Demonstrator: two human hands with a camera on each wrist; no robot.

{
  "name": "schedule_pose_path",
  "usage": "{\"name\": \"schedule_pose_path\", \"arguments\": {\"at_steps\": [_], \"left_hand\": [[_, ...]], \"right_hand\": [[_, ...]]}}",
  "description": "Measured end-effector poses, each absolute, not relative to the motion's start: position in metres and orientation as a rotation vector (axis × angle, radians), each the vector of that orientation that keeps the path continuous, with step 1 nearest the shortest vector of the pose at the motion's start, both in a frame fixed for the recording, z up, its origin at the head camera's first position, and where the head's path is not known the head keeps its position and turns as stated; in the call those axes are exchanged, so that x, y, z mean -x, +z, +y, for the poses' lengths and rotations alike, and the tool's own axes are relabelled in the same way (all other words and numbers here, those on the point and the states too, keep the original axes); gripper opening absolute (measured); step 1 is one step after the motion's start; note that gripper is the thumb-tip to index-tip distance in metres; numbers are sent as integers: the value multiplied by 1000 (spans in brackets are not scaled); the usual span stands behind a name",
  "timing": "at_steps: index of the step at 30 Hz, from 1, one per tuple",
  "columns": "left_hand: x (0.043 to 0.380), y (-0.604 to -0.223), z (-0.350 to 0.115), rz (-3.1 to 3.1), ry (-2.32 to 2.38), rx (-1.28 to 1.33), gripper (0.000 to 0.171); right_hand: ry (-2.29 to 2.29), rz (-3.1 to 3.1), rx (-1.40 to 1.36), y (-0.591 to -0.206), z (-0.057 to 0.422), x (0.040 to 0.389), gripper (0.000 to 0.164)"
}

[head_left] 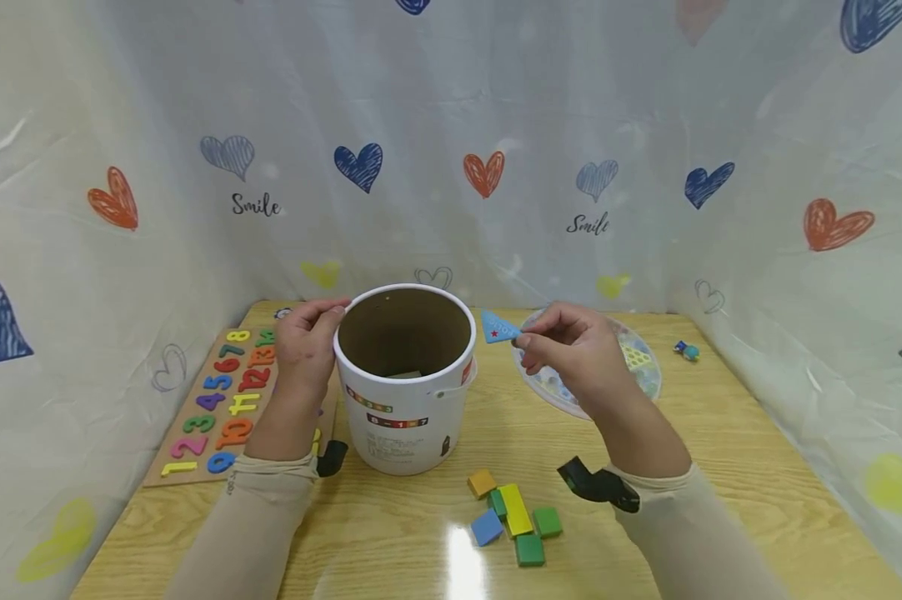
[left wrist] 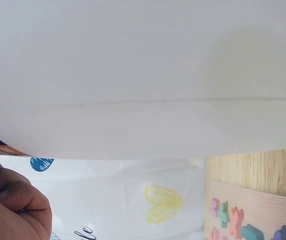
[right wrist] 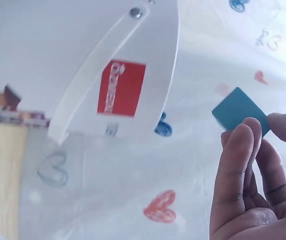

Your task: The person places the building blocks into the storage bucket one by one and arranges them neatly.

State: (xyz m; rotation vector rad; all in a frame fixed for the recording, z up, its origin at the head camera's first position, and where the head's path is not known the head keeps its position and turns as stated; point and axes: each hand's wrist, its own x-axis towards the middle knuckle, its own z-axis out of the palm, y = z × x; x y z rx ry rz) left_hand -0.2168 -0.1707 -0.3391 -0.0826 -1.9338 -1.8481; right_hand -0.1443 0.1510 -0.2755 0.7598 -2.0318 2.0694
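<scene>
A white bucket (head_left: pixel 404 425) stands upright on the table, a pale piece (head_left: pixel 406 375) showing low inside. My left hand (head_left: pixel 306 350) grips its rim at the left; in the left wrist view the bucket wall fills most of the picture, with curled fingers (left wrist: pixel 18 200) beside it. To the right of the rim, my right hand (head_left: pixel 578 350) pinches a blue triangular block (head_left: pixel 499 327) with a red star between thumb and fingers, held in the air. From the right wrist, that block (right wrist: pixel 239 110) shows a plain blue-green side.
Several coloured blocks (head_left: pixel 517 510) lie in front of the bucket. A wooden number board (head_left: pixel 196 462) is at the left, partly behind the bucket and left arm. Behind the right hand lies a round patterned plate (head_left: pixel 649 367), and a small blue-green toy (head_left: pixel 687 351) sits farther right.
</scene>
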Motion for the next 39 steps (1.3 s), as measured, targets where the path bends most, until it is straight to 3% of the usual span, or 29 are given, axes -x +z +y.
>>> {"name": "schedule_pose_path", "arguments": {"at_steps": [5, 14, 22, 32, 39], "left_hand": [[218, -340, -170, -1932, -1841, 72, 23], [220, -340, -168, -1932, -1850, 91, 24], [221, -340, -170, -1931, -1851, 95, 25], [218, -342, -170, -1941, -1863, 56, 25], [217, -338, -171, -1971, -1862, 43, 28]], "right_hand": [[2263, -1926, -775, -276, 127, 157, 9], [2428, -2015, -476, -280, 99, 175, 12], [2536, -2010, -389, -279, 90, 182, 14], [2596, -1989, -415, -296, 109, 173, 19], [2600, -2062, -435, -334, 146, 149, 17]]}}
